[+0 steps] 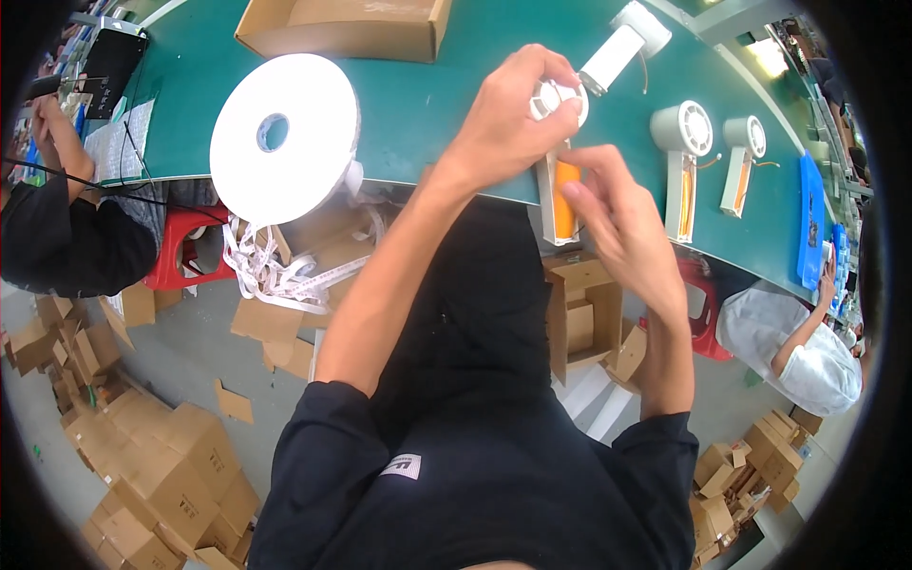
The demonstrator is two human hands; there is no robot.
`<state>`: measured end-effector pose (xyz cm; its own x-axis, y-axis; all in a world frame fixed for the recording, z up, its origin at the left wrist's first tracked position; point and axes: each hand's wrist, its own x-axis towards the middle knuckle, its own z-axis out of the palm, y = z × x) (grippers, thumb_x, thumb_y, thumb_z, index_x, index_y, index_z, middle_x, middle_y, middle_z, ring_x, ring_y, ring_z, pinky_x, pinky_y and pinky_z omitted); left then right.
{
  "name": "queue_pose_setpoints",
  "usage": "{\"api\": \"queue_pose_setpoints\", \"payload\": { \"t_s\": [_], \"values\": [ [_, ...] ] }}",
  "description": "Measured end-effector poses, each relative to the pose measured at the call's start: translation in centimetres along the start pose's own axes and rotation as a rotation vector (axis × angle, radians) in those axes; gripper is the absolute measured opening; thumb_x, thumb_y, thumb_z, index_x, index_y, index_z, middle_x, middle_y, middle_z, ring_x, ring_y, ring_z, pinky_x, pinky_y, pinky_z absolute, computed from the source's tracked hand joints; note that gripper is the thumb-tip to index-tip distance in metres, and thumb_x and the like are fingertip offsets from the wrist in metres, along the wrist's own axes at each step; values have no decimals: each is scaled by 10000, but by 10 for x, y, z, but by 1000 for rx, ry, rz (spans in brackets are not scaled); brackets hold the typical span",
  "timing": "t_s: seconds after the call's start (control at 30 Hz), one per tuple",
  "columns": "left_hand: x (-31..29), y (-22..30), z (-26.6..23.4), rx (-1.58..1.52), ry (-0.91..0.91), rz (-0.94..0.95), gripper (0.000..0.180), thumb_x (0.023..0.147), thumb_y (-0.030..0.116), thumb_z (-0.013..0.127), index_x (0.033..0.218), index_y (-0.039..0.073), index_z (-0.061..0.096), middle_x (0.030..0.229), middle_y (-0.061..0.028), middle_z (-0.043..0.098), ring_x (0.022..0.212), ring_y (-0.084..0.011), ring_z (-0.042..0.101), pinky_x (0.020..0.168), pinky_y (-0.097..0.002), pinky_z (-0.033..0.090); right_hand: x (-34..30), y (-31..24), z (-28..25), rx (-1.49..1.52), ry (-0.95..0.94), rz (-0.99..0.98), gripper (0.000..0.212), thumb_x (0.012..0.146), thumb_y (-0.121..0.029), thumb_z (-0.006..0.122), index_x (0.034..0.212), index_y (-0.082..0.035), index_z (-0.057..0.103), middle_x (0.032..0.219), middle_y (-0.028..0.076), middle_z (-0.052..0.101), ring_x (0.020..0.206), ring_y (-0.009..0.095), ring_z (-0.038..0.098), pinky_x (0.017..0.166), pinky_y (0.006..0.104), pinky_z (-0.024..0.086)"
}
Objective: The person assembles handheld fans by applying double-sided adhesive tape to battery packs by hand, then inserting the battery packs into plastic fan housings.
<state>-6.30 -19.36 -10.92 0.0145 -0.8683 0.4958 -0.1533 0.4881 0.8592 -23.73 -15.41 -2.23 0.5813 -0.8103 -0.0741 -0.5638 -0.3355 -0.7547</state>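
My left hand [522, 119] is closed around the round head of a white handheld fan [547, 195], its fingers and thumb hiding most of the grille. The fan's handle points toward me, and an orange cylindrical battery [566, 198] shows in its hollow. At the handle's right side is my right hand [617, 204], fingers bent, index finger and thumb against the fan near the battery's upper end. Whether a wire is between those fingertips I cannot tell. Just beyond lies another white fan [613, 57] with a thin lead.
Two more fans [680, 142] [741, 176] lie to the right on the green table [408, 114], near a blue tray [810, 218]. A large white tape roll [237, 142] and a cardboard tray [342, 33] are at the left. Cartons [180, 465] cover the floor; people sit either side.
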Motion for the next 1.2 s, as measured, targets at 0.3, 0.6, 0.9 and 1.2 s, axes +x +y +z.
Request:
{"api": "queue_pose_setpoints", "payload": {
  "t_s": [0.3,0.6,0.9,1.2],
  "values": [
    [0,0,0,81,16,30,179,873,84,652,1013,23,559,1080,-107,612,920,-170,606,777,-301,509,-22,11,28,-33,331,-179,307,858,-29,691,1146,-69,592,877,130,591,689,238,604,610,356,493],
    [0,1,0,55,-1,33,183,872,88,654,1009,21,554,1077,-114,612,924,-172,607,792,-299,502,-25,7,20,128,694,-345,335,841,31,690,1163,1,601,1000,124,637,763,166,577,692,271,487],
    [1,-3,1,50,13,63,185,868,90,656,1006,21,554,1071,-114,614,927,-169,610,791,-304,511,-11,2,22,-26,411,-121,313,840,-5,701,1146,-41,648,820,78,547,648,141,531,588,276,467],
    [0,-3,0,52,13,59,200,863,100,660,1012,20,554,1080,-115,610,903,-170,618,764,-298,521,3,0,13,-212,149,-29,254,884,-120,671,1130,-80,619,802,126,534,659,293,563,602,369,463]
  ]
}}
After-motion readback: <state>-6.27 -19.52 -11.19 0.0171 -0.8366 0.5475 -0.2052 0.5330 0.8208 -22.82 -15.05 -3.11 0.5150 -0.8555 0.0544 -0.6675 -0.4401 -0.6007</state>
